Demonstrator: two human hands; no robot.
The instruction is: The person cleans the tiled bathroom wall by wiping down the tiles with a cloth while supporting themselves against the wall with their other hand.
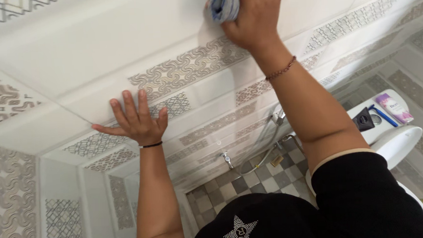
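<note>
My right hand (254,13) presses a blue-and-white striped cloth (224,2) against the white tiled wall (73,54) at the top of the view; the cloth is partly cut off by the frame edge. A red bead bracelet circles that wrist. My left hand (135,120) lies flat on the wall with its fingers spread, holding nothing, lower and to the left. A thin black band sits on its wrist. The wall carries grey patterned tile bands (184,67).
Below, a white toilet (396,143) has a black tube, a blue razor and a pink packet (393,108) on its tank. A hand shower with hose (270,140) and a tap (226,158) hang on the wall over a checkered floor (244,185).
</note>
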